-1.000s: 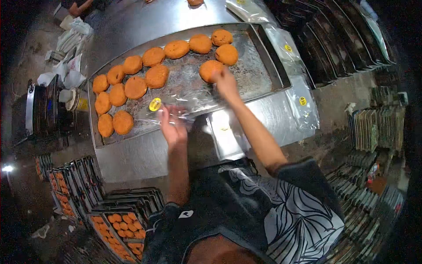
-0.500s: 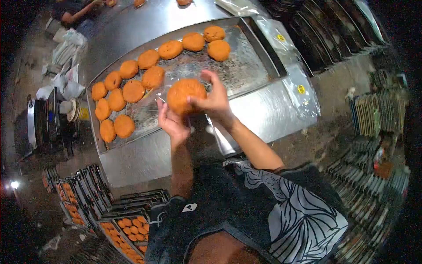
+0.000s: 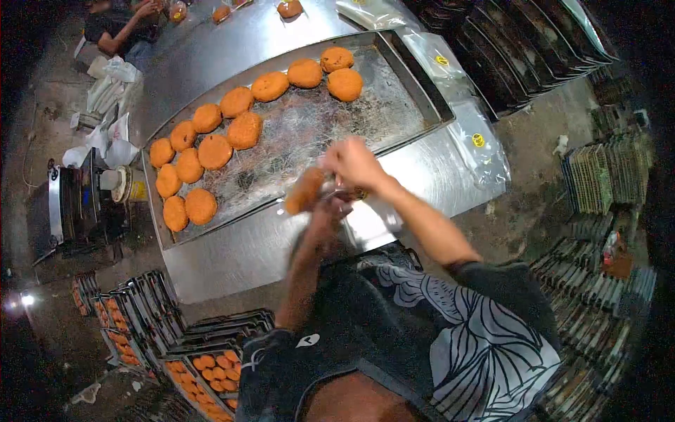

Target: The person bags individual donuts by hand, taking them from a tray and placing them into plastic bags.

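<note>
An orange-brown round bun (image 3: pixel 305 190), tilted on edge and blurred, hangs in clear plastic film over the tray's near edge. My left hand (image 3: pixel 332 212) is just right of and below it, its fingers closed on the plastic bag. Above that, my right hand (image 3: pixel 351 163) has its fingers pressed together at the bag's upper end, near the bun's right side. Several more buns (image 3: pixel 244 131) lie on the metal tray (image 3: pixel 408 130), along its far edge and at its left end.
Stacked clear bags (image 3: pixel 478 151) with yellow labels lie right of the tray on the steel table (image 3: pixel 218 264). Bagged buns (image 3: pixel 289 8) sit at the far side. Another person's arms (image 3: pixel 130 28) show at top left. Racks of trays (image 3: pixel 605 176) stand on the right.
The bun has turned from face-on to edge-on and moved lower. My right hand has closed and come down slightly; my left hand has moved right, under it.
</note>
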